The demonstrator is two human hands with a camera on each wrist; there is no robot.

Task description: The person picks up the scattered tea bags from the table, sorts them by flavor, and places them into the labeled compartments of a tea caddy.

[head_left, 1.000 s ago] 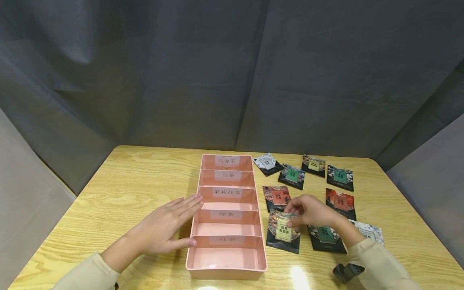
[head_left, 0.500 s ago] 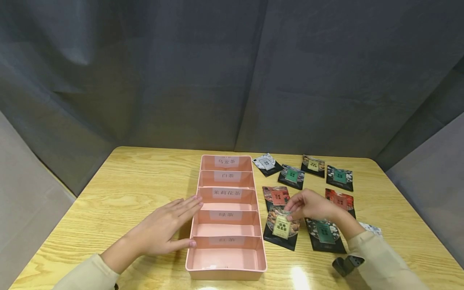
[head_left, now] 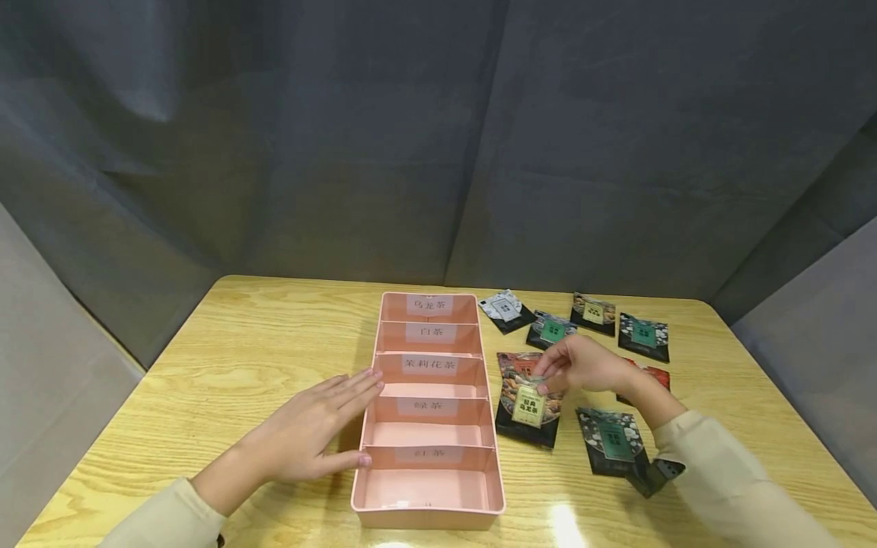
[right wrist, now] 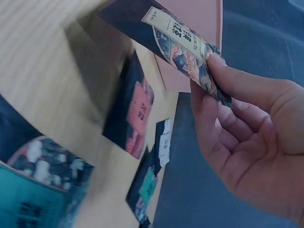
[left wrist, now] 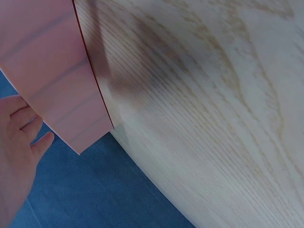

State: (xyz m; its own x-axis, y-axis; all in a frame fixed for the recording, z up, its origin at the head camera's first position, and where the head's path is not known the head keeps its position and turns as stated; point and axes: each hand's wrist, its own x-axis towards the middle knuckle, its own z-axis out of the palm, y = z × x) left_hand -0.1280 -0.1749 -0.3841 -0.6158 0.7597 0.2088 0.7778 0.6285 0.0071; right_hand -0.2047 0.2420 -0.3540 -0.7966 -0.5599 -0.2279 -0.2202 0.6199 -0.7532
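Observation:
A tea sachet (head_left: 529, 409) with a pale yellow label is pinched at its top edge by my right hand (head_left: 592, 374). The right wrist view shows this sachet (right wrist: 178, 40) tilted above the table, thumb on its printed face. Below it, a red-labelled sachet (head_left: 508, 362) is partly covered in the head view. My left hand (head_left: 311, 426) rests with straight fingers against the left rim of a long pink divided box (head_left: 428, 519), whose compartments bear labels in Chinese characters. The left wrist view shows that hand (left wrist: 16, 147) beside the box wall (left wrist: 52, 61).
Right of the box lie several more sachets: white-labelled (head_left: 505, 309), green-labelled (head_left: 552, 329), yellow-labelled (head_left: 594, 313) and another green-labelled one (head_left: 642, 335). A dark green-labelled sachet (head_left: 615, 441) lies nearer. My right wrist partly hides a red sachet (head_left: 659, 376). A dark curtain (head_left: 438, 152) hangs behind the table.
My right hand has lifted the yellow-labelled sachet and shifted it away from me and slightly left, over the red-labelled one. The right sleeve now hides the white sachet at lower right. My left hand stays put.

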